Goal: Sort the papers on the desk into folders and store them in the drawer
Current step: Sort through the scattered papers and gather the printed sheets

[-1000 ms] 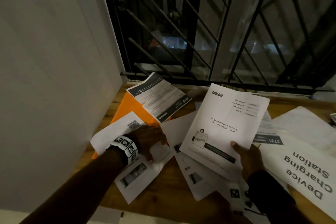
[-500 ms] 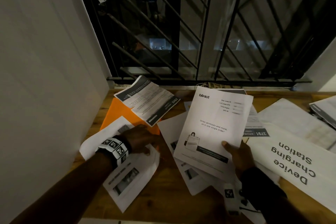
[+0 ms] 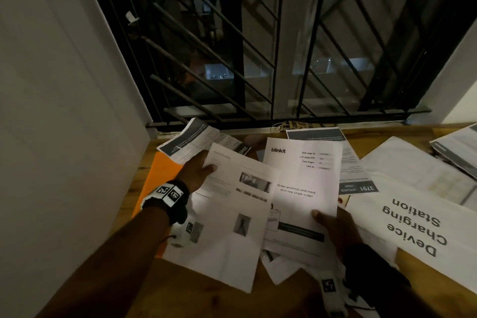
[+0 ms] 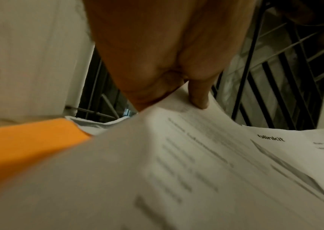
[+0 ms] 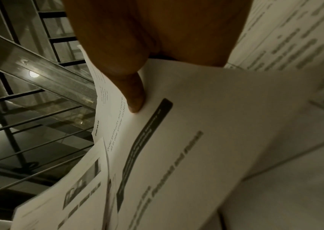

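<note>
**Both hands pinching paper**

Your left hand (image 3: pixel 196 172) reaches forward from the lower left, forearm stretched out and a marked band strapped round the wrist. Its thumb (image 4: pixel 198 95) lies on top of a printed sheet (image 3: pixel 232 214) near the far corner, with the other fingers hidden beneath, so the sheet is pinched and lifted. Your right hand (image 3: pixel 333 224) comes in from the lower right in a dark sleeve. Its thumb (image 5: pixel 134 96) presses on the near edge of the blinkit page (image 3: pixel 302 188), fingers tucked out of sight underneath.
</note>
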